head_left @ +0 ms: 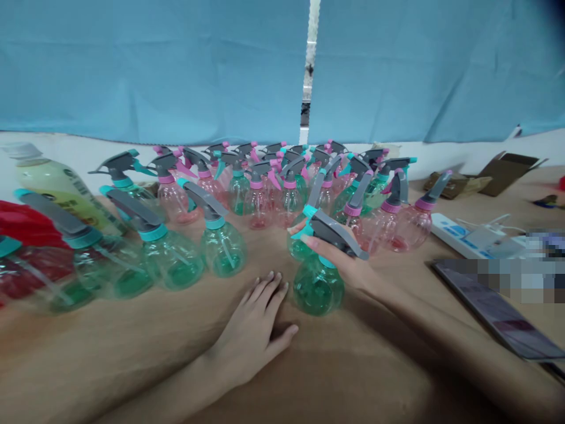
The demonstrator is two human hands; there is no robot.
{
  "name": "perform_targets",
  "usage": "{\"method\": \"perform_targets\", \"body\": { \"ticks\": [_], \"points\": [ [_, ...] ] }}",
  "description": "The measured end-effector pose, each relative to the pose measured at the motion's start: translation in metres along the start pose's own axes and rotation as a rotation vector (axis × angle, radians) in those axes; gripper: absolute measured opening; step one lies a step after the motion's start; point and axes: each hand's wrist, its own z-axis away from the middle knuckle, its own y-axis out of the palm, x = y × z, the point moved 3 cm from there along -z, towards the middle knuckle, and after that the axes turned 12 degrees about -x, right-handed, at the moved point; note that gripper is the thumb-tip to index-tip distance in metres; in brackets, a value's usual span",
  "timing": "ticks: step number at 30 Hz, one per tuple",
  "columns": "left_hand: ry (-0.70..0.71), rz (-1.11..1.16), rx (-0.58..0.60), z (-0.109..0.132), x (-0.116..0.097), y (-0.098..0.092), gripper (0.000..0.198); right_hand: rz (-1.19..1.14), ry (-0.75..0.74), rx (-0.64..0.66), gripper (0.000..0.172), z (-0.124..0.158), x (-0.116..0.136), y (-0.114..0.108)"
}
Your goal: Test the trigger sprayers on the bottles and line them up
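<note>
Right hand (342,259) grips one green spray bottle (318,288). Left hand (256,330) lies open on the counter (132,359), with three green bottles (170,265) just left of it.

Small workshop or packing bench, not home. Same plastic spray bottle (220,247) repeated dozens of times, green and pink, massed across middle of frame on brown worktable (344,365). Blue cloth screen (154,65) closes off whole top. Open cardboard box (507,171) upper right; white power strip (468,238) at right edge.
</note>
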Motion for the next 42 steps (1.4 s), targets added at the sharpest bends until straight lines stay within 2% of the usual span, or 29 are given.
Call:
{"method": "perform_targets", "body": {
  "ticks": [16, 20, 25, 35, 40, 42],
  "points": [
    [0.007, -0.006, 0.024, 0.0004, 0.0012, 0.0010, 0.059, -0.010, 0.034, -0.008, 0.032, 0.0007, 0.0020, -0.0001],
    [0.012, -0.006, 0.020, -0.0003, 0.0011, 0.0014, 0.059, 0.019, 0.022, -0.022, 0.029, 0.0010, 0.0011, -0.0004],
    [0.005, 0.007, 0.009, -0.0002, 0.0013, 0.0006, 0.058, 0.016, 0.042, -0.040, 0.036, 0.0021, -0.0015, -0.0002],
    [0.007, 0.016, 0.012, 0.0011, 0.0016, 0.0011, 0.059, -0.075, 0.034, -0.014, 0.034, 0.0019, -0.0035, 0.0019],
    [0.004, 0.021, 0.000, 0.0004, 0.0015, 0.0008, 0.057, -0.043, 0.056, -0.026, 0.036, 0.0015, 0.0006, 0.0019],
    [0.008, 0.023, -0.006, 0.0003, 0.0016, 0.0007, 0.057, -0.012, 0.057, -0.015, 0.031, 0.0015, 0.0013, 0.0013]
  ]
}}
